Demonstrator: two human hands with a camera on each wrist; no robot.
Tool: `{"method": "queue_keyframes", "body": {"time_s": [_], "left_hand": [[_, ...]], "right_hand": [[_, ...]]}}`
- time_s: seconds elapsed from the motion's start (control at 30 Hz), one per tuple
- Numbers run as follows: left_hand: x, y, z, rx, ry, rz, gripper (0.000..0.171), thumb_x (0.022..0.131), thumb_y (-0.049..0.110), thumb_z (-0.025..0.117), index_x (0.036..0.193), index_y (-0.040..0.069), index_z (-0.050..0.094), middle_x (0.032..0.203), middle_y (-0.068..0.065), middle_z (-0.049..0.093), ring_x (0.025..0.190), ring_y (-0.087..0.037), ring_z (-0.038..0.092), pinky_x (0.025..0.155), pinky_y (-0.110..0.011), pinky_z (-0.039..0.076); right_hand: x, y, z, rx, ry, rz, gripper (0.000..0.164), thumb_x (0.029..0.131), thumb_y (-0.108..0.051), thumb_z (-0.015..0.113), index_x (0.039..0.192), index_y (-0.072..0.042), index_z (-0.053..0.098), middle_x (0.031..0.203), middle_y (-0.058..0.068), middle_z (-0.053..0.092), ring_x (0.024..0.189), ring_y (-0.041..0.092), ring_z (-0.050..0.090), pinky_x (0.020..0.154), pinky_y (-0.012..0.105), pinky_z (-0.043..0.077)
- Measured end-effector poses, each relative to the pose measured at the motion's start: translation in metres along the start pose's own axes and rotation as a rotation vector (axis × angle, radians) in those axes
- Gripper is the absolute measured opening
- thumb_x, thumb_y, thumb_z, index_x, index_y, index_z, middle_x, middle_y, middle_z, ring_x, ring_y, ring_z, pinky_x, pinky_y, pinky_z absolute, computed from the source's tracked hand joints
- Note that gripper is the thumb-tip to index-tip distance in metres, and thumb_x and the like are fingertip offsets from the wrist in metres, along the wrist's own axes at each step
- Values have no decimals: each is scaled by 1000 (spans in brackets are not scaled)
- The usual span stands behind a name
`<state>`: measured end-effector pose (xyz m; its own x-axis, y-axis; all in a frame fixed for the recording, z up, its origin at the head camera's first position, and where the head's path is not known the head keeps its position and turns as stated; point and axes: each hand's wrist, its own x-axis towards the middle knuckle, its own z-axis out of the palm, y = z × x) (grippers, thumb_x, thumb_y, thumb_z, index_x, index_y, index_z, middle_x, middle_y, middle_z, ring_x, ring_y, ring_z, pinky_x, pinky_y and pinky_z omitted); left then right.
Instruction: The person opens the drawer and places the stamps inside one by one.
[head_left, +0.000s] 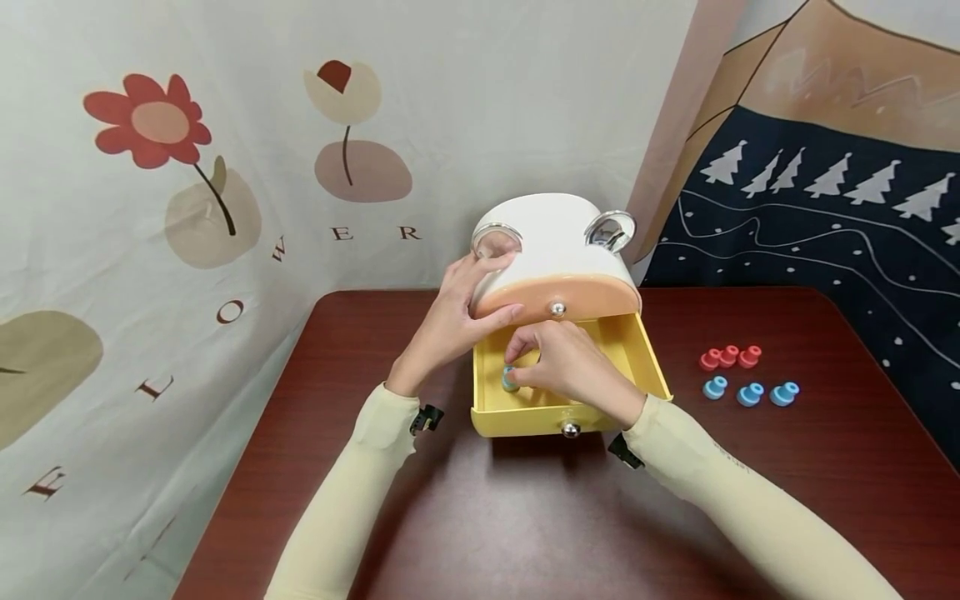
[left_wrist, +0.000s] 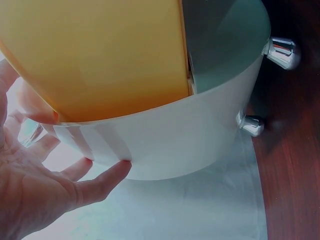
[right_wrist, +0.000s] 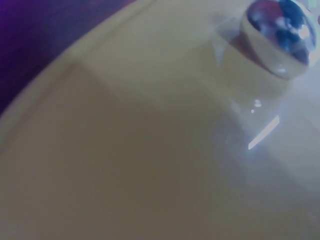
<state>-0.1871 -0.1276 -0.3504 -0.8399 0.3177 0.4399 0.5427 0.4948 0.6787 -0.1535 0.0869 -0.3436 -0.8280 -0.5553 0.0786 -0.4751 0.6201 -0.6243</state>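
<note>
My right hand (head_left: 566, 358) reaches into the pulled-out yellow drawer (head_left: 491, 422). Its thumb and finger pinch a small light-blue peg-shaped piece (head_left: 510, 379), low near the drawer's left side. Across the left side of a small white drawer chest (head_left: 555, 225) lies my left hand (head_left: 461, 308), thumb along the edge of the closed orange upper drawer (head_left: 525, 300). In the left wrist view, spread fingertips (left_wrist: 122, 167) of that hand touch the white casing (left_wrist: 170, 140). The right wrist view shows mostly the yellow drawer front and its silver knob (right_wrist: 280, 37).
To the right on the dark red table (head_left: 825, 483) stand three red pieces (head_left: 727, 358) in a close row. Three blue pieces (head_left: 750, 394) are spaced out in front of them. Two round silver-rimmed ears (head_left: 611, 232) stick up from the chest. A printed cloth (head_left: 480, 108) hangs behind.
</note>
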Motion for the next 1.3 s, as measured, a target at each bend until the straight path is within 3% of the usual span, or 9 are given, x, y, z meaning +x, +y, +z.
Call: {"method": "queue_keyframes", "body": {"time_s": [0.13,0.43,0.73,0.87,1.3], "left_hand": [[-1,0,-1,-8,-1,-3,66,98,34,85,158,32,59,165,8,47,155,-28,28,119,-61,33],[-1,-2,0,-8,5,6,65,98,35,85,157,32,59,163,10,49,153,-28,30,119,-57,33],[0,-1,-1,-6,11,14,64,97,34,85,156,31,60,162,12,50,153,-24,30,119,-56,33],[1,-2,0,1,12,9,65,97,34,86,157,31,60,162,10,50,153,-25,30,119,-57,33],[1,-4,1,-10,14,9,64,97,35,86,156,32,60,162,13,51,154,-23,29,119,-56,34]], "right_hand": [[-3,0,-3,19,14,7,12,87,-23,93,93,-21,82,82,-17,74,79,15,60,76,38,47],[-17,9,-14,59,72,0,8,92,-23,87,97,-18,82,96,-9,80,97,20,72,84,41,51],[-37,25,-33,120,196,-55,3,100,-19,81,101,-16,82,90,-9,76,73,13,64,69,32,52],[-45,30,-39,112,270,-29,4,100,-20,81,101,-17,83,83,-10,71,75,14,63,66,30,50],[-69,47,-52,106,459,34,7,102,-24,82,107,-19,82,85,-3,71,76,18,60,64,23,46]]}}
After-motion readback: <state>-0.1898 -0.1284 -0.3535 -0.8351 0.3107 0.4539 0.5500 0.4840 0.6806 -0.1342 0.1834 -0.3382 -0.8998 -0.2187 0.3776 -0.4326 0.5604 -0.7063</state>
